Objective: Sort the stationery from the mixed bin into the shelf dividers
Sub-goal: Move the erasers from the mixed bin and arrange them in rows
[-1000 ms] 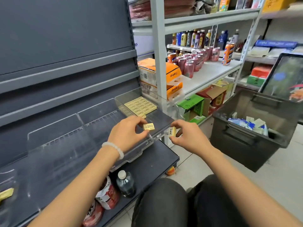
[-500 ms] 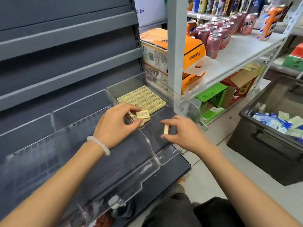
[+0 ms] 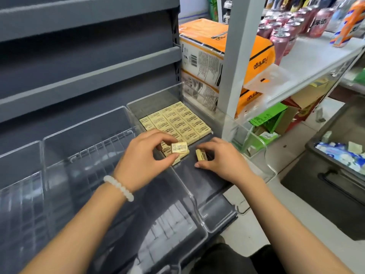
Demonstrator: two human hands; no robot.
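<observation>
Several small yellow erasers lie in neat rows at the back of the rightmost clear divider compartment on the grey shelf. My left hand pinches one yellow eraser just above the front row. My right hand holds another yellow eraser on edge, low over the compartment floor beside the rows. The dark mixed bin stands on the floor at the right, with blue and white packets inside.
Clear divider compartments stretch to the left along the grey shelf. A white shelf post rises right of the erasers, with orange cartons behind it and drink cans on the white shelf. Green boxes sit below.
Both hands have moved forward and down into the rightmost compartment with their erasers. My view has come closer to the shelf and tipped down.
</observation>
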